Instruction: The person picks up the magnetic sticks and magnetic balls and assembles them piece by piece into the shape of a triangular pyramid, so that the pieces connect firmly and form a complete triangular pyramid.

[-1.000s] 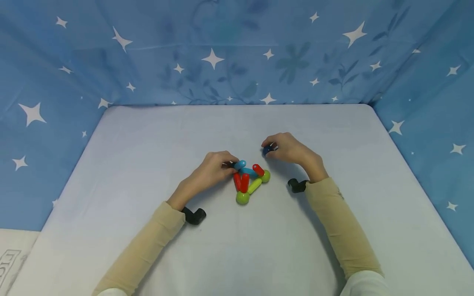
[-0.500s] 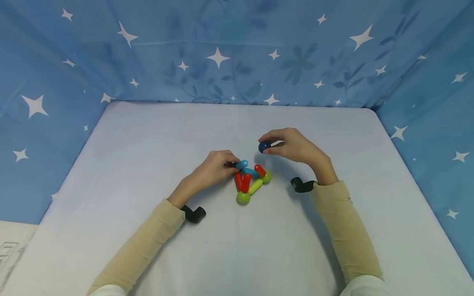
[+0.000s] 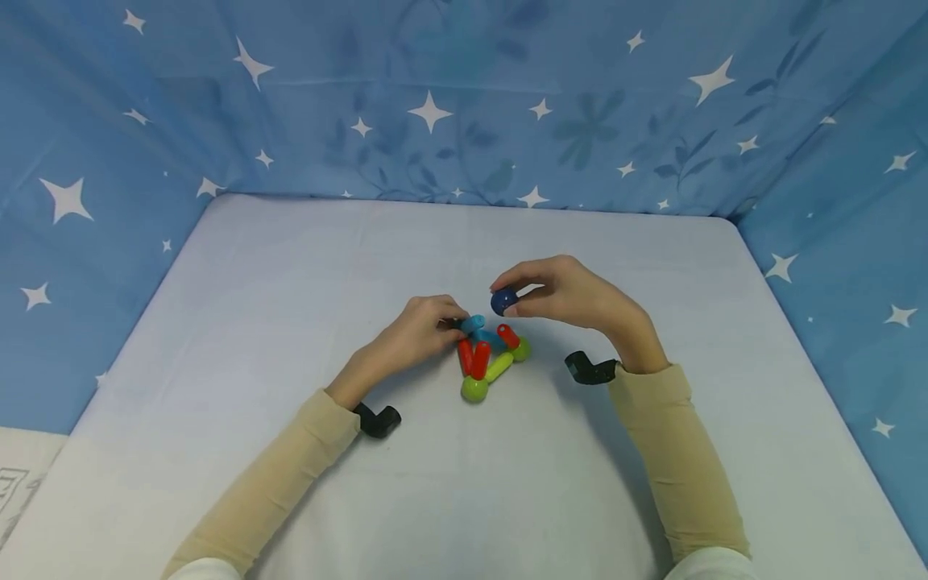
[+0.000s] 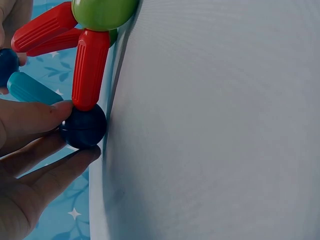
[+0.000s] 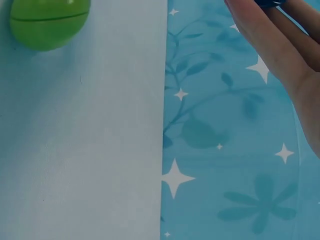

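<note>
My left hand (image 3: 424, 329) pinches a dark blue ball (image 4: 84, 127) at the far left corner of a small frame of rods and balls on the table. A red rod (image 4: 90, 70) runs from that ball to a green ball (image 3: 474, 390), and a light blue rod (image 3: 474, 324) slants up from it. More red rods (image 3: 481, 360) lean upward from the green balls, and a lime rod (image 3: 499, 366) lies between those balls. Above the frame's far side, my right hand (image 3: 569, 294) holds a second dark blue ball (image 3: 503, 302) between thumb and fingers.
The frame stands mid-table on a white cloth (image 3: 464, 491). A blue star-patterned curtain (image 3: 428, 161) encloses the back and sides. Black camera mounts (image 3: 380, 422) stick out below both wrists. A pale printed sheet (image 3: 22, 475) shows at the lower left.
My right hand has lifted the dark blue ball and carried it leftward, over the far side of the frame. The left hand keeps its hold in the same place.
</note>
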Demonstrator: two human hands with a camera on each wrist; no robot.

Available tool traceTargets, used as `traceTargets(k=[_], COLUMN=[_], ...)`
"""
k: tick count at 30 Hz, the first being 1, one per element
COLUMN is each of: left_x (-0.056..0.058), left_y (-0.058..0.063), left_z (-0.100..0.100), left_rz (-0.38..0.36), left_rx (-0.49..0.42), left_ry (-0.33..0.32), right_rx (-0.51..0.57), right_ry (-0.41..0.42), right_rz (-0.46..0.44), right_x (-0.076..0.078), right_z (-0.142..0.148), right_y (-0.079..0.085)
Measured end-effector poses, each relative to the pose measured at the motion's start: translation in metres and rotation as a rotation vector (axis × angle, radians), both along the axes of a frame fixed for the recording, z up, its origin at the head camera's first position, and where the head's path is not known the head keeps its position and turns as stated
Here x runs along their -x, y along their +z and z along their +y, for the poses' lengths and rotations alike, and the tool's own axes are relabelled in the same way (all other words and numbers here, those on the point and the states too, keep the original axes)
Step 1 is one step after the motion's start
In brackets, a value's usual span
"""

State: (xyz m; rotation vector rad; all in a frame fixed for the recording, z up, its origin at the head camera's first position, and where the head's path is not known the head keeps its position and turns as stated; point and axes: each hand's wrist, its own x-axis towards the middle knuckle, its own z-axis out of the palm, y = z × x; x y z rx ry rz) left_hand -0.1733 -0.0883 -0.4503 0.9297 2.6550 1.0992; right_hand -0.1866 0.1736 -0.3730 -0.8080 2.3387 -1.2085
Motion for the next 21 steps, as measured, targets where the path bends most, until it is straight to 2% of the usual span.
traceTargets(k=[7,13,21], left_x=[0.001,0.002,0.003], left_y=[0.0,0.001,-0.003], left_z=[0.0,-0.001,-0.002], left_rz=[0.009,0.011,0.008], left_rx=[-0.003,-0.013,-0.039], left_ry=[-0.014,-0.02,-0.027], right_rx=[-0.003,0.003,0.006], right_ry=[0.015,0.067,0.119], right_rz=[-0.048,-0.024,-0.042], right_x=[-0.006,-0.007,-0.008], right_z=[-0.008,-0.017,-0.023], right_y=[0.002,-0.002,-0.008])
